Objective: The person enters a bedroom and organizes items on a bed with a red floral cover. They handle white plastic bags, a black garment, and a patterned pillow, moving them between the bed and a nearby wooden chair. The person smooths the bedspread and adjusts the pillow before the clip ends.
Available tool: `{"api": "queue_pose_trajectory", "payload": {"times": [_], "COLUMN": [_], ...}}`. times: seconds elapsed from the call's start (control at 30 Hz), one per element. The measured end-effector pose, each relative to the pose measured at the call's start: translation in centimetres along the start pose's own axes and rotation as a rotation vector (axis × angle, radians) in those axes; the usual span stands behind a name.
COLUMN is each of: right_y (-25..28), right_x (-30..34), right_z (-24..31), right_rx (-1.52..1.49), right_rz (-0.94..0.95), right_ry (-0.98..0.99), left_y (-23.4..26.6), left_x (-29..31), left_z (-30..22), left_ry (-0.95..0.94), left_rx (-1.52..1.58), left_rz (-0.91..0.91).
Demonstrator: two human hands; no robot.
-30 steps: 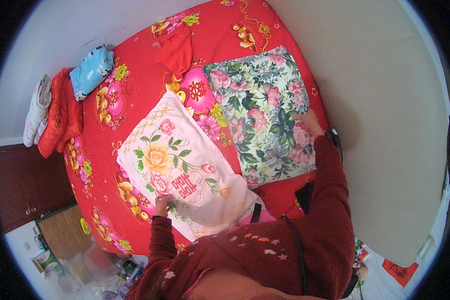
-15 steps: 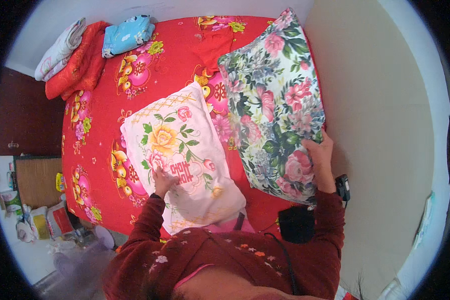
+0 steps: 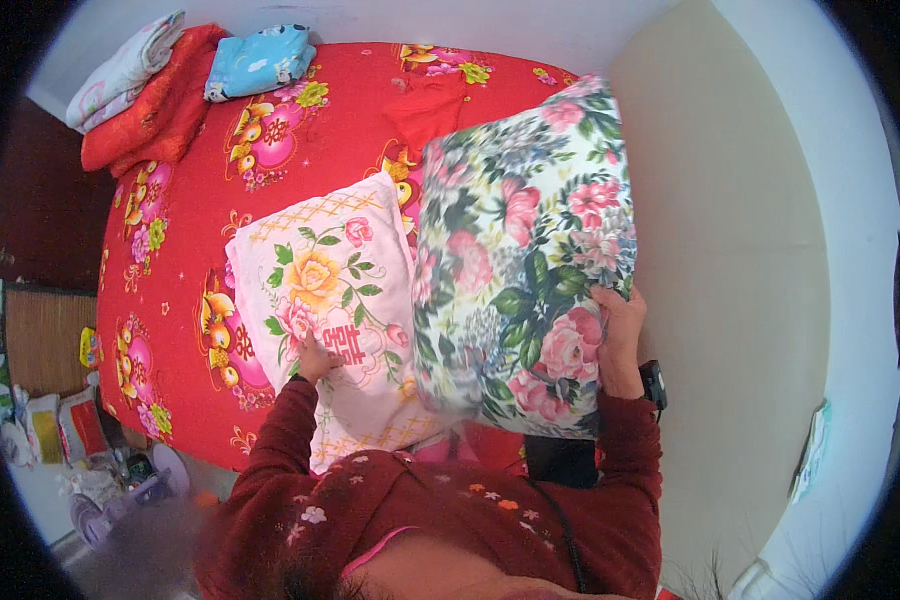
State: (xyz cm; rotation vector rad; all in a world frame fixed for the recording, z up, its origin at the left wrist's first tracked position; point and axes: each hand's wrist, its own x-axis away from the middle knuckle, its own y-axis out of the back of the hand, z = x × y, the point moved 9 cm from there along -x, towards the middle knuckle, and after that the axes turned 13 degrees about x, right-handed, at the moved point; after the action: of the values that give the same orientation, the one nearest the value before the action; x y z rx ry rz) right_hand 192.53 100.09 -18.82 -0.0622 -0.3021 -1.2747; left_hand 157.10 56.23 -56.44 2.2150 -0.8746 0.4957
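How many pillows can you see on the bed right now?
2. The pink flowered pillow lies on the red bedspread under the left hand. The dark floral pillow is gripped at its edge by the right hand.

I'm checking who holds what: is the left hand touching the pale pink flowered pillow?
Touching. The head view shows the left hand lying flat on the pale pink flowered pillow, fingers pressed on its cover with no gap.

Dark red sweater (image 3: 450,510) with embroidered flowers, black wristband (image 3: 654,382).
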Motion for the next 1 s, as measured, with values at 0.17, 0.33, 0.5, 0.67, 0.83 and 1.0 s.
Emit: {"api": "queue_pose_trajectory", "payload": {"times": [0.17, 0.33, 0.5, 0.67, 0.83, 1.0], "right_y": [1.4, 3.6, 5.5, 3.1, -4.9, -16.7], "right_x": [-1.4, -2.9, -1.2, -0.5, -1.4, 0.0], "right_z": [-5.0, -14.9, -22.5, -21.2, -7.7, 9.8], "right_rx": [-0.125, -0.191, -0.203, -0.258, -0.384, -0.646], "right_rz": [-0.087, -0.214, -0.097, 0.135, 0.224, 0.325], "right_ry": [-0.032, -0.339, -0.617, -0.678, -0.302, 0.028], "left_y": [0.4, 2.2, 3.0, 3.2, 3.9, 5.5], "left_x": [0.8, 3.9, 4.9, 5.3, 5.8, 10.6], "left_z": [-1.7, -4.3, -6.5, -6.1, -5.2, -1.3], "left_ry": [-0.045, -0.118, -0.117, -0.123, -0.258, -0.002], "left_rx": [-0.082, -0.005, -0.088, -0.033, 0.163, 0.15], "left_rz": [0.067, 0.021, 0.083, 0.085, 0.047, 0.048]}}
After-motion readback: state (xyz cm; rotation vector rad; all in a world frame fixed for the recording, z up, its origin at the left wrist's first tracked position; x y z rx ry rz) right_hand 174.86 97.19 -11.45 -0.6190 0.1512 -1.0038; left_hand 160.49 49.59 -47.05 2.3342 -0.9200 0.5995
